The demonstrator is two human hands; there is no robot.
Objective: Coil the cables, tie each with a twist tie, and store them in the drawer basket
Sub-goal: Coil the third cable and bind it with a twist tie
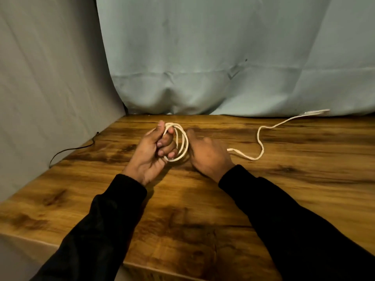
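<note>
From my remote seat I see a thin white flexible cable [259, 138] half coiled on a brown wood-grain tabletop [203, 209]. The left hand [154, 151], palm turned up toward the camera, has its fingers curled through several round loops of that cable, with the thumb pressing on the top of the loops, so the coil stands roughly upright just above the table surface between the two hands. The right hand [207, 153] sits just beside the coil with its back toward the camera; its fingers are curled under and the cable emerges from its right side, so I read it as gripping the loose strand, though the fingertips themselves are hidden from me. From there the free length runs right along the tabletop, bends in a wavy S, and trails to the far right, where its end lies near the foot of a pale blue-grey wrinkled cloth backdrop [223, 57]. Both forearms wear black long sleeves [294, 220]. At the far left edge of the table a thin black wire [71, 150] snakes along a grey cloth side panel [40, 98], well apart from the hands.
</note>
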